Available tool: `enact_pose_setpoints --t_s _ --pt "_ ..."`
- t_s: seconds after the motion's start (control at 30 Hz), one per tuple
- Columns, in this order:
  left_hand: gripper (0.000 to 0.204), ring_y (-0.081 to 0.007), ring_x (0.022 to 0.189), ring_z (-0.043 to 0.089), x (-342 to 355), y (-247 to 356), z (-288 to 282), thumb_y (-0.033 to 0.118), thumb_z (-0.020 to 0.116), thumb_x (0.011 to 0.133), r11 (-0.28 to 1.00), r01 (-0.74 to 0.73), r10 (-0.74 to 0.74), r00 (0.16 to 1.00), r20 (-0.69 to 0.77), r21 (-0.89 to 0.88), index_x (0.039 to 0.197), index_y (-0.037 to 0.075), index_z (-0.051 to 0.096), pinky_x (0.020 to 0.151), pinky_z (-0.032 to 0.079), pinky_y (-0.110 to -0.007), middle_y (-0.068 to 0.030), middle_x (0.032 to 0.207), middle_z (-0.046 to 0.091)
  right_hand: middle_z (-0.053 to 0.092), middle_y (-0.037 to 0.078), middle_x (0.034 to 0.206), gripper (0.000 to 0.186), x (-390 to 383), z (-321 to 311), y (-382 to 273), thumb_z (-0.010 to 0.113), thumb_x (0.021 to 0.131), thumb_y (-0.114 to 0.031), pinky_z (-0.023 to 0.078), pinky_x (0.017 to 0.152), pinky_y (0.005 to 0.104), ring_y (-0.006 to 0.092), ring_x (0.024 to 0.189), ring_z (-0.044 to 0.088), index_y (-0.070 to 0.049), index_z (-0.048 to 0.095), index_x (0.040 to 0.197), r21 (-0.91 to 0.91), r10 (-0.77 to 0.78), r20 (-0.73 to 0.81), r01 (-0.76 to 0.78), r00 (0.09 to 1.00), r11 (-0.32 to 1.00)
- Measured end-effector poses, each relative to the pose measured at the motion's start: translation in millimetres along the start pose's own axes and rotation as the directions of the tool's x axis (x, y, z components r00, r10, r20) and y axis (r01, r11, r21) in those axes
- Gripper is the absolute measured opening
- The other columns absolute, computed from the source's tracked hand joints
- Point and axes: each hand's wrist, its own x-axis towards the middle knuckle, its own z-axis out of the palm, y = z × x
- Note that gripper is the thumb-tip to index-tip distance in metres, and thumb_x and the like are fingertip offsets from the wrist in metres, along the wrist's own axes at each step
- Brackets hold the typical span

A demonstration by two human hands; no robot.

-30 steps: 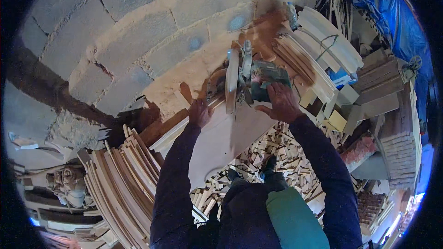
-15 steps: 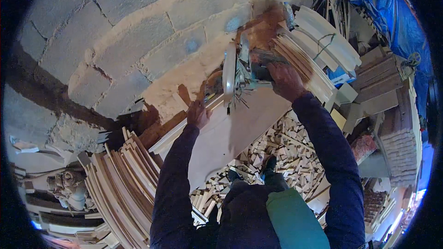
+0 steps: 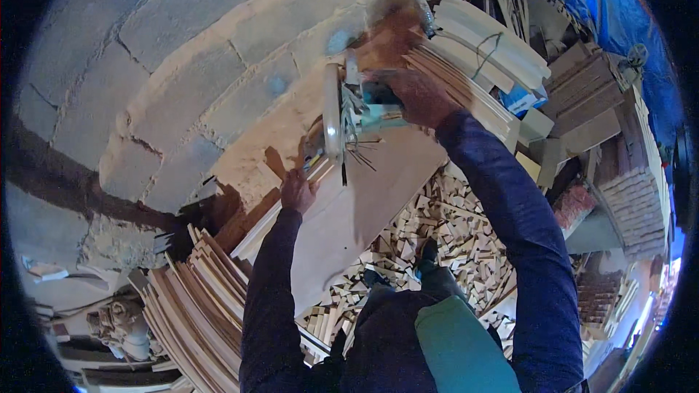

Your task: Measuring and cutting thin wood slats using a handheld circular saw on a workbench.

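A bench-mounted machine, with a pale upright metal column (image 3: 333,113) and a teal base (image 3: 382,116), stands at the far side of a pale bench board (image 3: 364,196). My right hand (image 3: 422,96) reaches over its dark part (image 3: 378,93), fingers curled on it; their tips are blurred. My left hand (image 3: 297,191) is closed on thin wooden strips (image 3: 318,169) at the board's far left edge, left of the column. Thin splinters (image 3: 357,142) hang beside the column.
Wood offcuts (image 3: 466,247) cover the floor round my feet. Long strips (image 3: 200,284) are piled at left, more boards (image 3: 488,36) at far right. A block wall (image 3: 196,51) rises behind the bench. A blue tarp (image 3: 582,0) hangs at upper right.
My right hand has moved forward and left, farther over the machine's dark part. My left hand stays at the strips. The whole view has shifted and turned slightly.
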Motion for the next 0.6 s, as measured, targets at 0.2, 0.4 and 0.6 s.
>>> enact_pose_setpoints --t_s 0.2,0.4,0.6 --pt "0.06 -0.0415 0.094 0.06 1.6 2.5 -1.9 0.031 0.07 0.08 0.997 0.021 -0.022 1.0 -0.015 -0.076 0.123 -0.006 0.05 0.08 0.05 -0.052 -0.0244 0.096 0.059 0.067 0.014 0.106 0.05 29.1 -13.0 25.0 0.065 0.069 -0.007 0.051 0.09 0.0477 0.0364 0.105 0.062 -0.013 0.062 0.118 -0.434 0.079 0.078 -0.037 0.994 0.9" --pt "0.061 -0.0384 0.105 0.056 -0.5 13.0 -9.7 0.035 0.069 0.079 0.994 0.107 -0.107 0.993 0.049 -0.008 0.122 -0.005 0.05 0.082 0.051 -0.051 -0.0201 0.104 0.059 0.067 0.016 0.101 0.035 52.5 -11.1 45.2 0.067 0.069 -0.01 0.052 0.086 0.0513 0.0361 0.105 0.062 -0.011 0.062 0.104 -0.487 0.32 0.158 -0.208 0.934 0.848" --pt "0.062 -0.0402 0.109 0.054 -16.0 11.0 12.8 0.033 0.066 0.079 0.989 0.128 -0.136 0.983 -0.121 -0.07 0.129 0.0 0.048 0.09 0.043 -0.058 -0.0214 0.11 0.058 0.068 0.014 0.109 0.038 50.0 2.3 80.6 0.067 0.072 -0.012 0.05 0.094 0.0481 0.0338 0.111 0.061 -0.013 0.065 0.11 -0.496 0.338 0.157 -0.222 0.928 0.839"
